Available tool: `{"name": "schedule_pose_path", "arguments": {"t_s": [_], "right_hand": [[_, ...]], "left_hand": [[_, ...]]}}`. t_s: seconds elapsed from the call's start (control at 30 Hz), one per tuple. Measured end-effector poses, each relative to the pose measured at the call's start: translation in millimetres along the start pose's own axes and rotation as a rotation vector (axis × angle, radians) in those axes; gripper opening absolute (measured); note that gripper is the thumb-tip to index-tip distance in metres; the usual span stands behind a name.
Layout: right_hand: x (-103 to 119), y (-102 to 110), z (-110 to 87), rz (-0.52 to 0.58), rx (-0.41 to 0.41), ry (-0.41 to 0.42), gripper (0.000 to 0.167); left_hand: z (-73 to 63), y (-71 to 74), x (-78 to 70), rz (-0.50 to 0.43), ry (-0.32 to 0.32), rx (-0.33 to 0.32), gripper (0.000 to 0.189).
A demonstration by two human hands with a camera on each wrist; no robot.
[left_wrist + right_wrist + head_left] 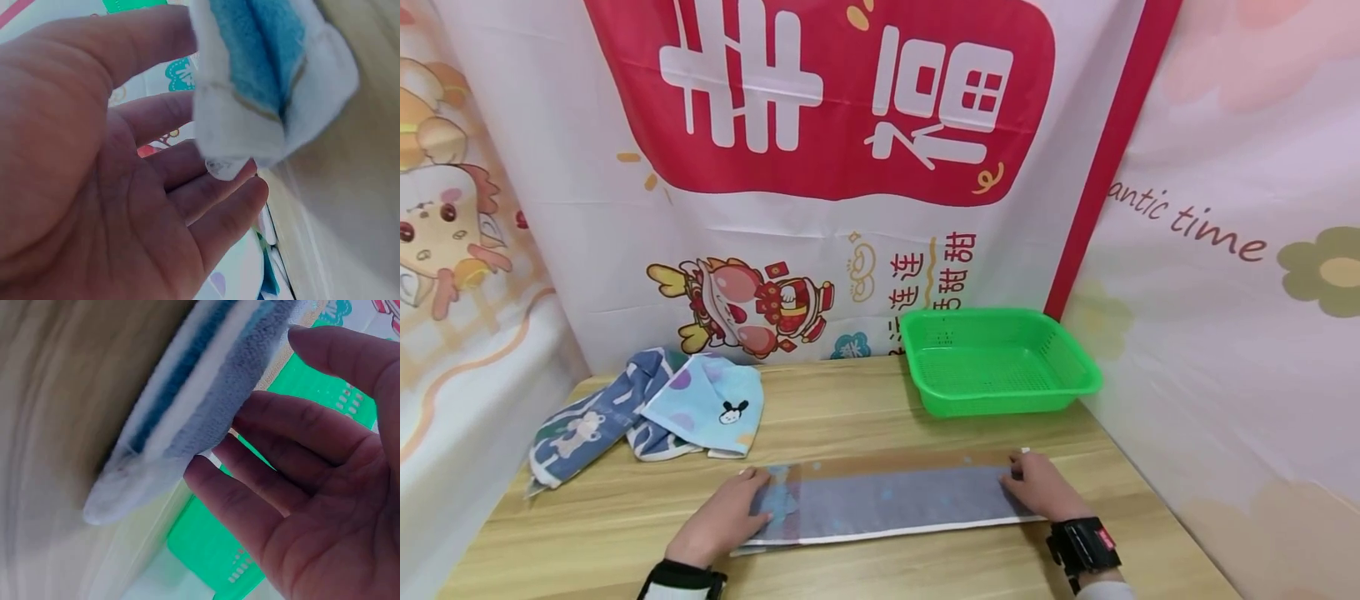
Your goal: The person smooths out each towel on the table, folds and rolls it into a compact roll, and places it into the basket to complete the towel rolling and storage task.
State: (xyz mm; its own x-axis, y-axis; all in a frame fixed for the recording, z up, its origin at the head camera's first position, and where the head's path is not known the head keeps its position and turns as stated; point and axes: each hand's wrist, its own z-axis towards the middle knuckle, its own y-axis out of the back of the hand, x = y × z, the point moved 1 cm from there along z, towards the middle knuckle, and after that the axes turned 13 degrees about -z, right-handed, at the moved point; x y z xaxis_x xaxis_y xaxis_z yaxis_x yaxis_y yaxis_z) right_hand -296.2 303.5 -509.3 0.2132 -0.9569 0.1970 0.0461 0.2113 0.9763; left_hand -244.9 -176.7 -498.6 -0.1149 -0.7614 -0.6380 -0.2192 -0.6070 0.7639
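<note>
On my feed I see left hand (718, 518) and right hand (1047, 487), fingers loosely spread, touching the folded towel (902, 502), lower centre

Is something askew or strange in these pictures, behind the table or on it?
Yes: the printed backdrop behind the table hangs turned, so its large characters lie sideways. The dark blue towel and light blue towel at the left sit rumpled together, but nothing looks spilled.

Towel (902, 504) | grey-blue, tan band along far edge, patterned lighter-blue section at left end, white near hem | folded into a long, narrow strip, layers visible at both ends | lying crosswise on near part of wood-grain tabletop (835, 417)
</note>
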Motion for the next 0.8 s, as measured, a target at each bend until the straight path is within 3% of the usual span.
{"name": "schedule_pose_path", "arguments": {"t_s": [0.2, 0.37, 0.47, 0.57, 0.63, 0.8], "right_hand": [[-9.5, 0.7, -1.1, 0.003, -0.037, -0.029, 0.019], [-11.7, -2.7, -0.7, 0.003, -0.101, -0.009, 0.028], [-16.1, -2.8, -6.1, -0.01, -0.195, -0.063, 0.01], [-23.3, -1.1, -13.5, -0.009, -0.262, -0.144, 0.029], [-27.0, 0.4, -17.2, 0.011, -0.246, -0.194, 0.039], [-29.5, 6.1, -19.0, 0.057, -0.101, -0.27, 0.05]], "left_hand": [[6.9, 2.7, -6.7, -0.02, -0.046, -0.002, 0.053], [9.9, 6.7, -10.4, -0.021, -0.036, 0.0, 0.047], [9.6, 7.9, -10.9, -0.013, -0.042, -0.005, 0.044], [9.5, 7.9, -10.5, -0.01, -0.055, -0.019, 0.044], [9.4, 7.2, -9.5, -0.018, -0.061, -0.029, 0.044], [11.5, 3.8, -5.4, -0.014, -0.065, -0.042, 0.046]]}}
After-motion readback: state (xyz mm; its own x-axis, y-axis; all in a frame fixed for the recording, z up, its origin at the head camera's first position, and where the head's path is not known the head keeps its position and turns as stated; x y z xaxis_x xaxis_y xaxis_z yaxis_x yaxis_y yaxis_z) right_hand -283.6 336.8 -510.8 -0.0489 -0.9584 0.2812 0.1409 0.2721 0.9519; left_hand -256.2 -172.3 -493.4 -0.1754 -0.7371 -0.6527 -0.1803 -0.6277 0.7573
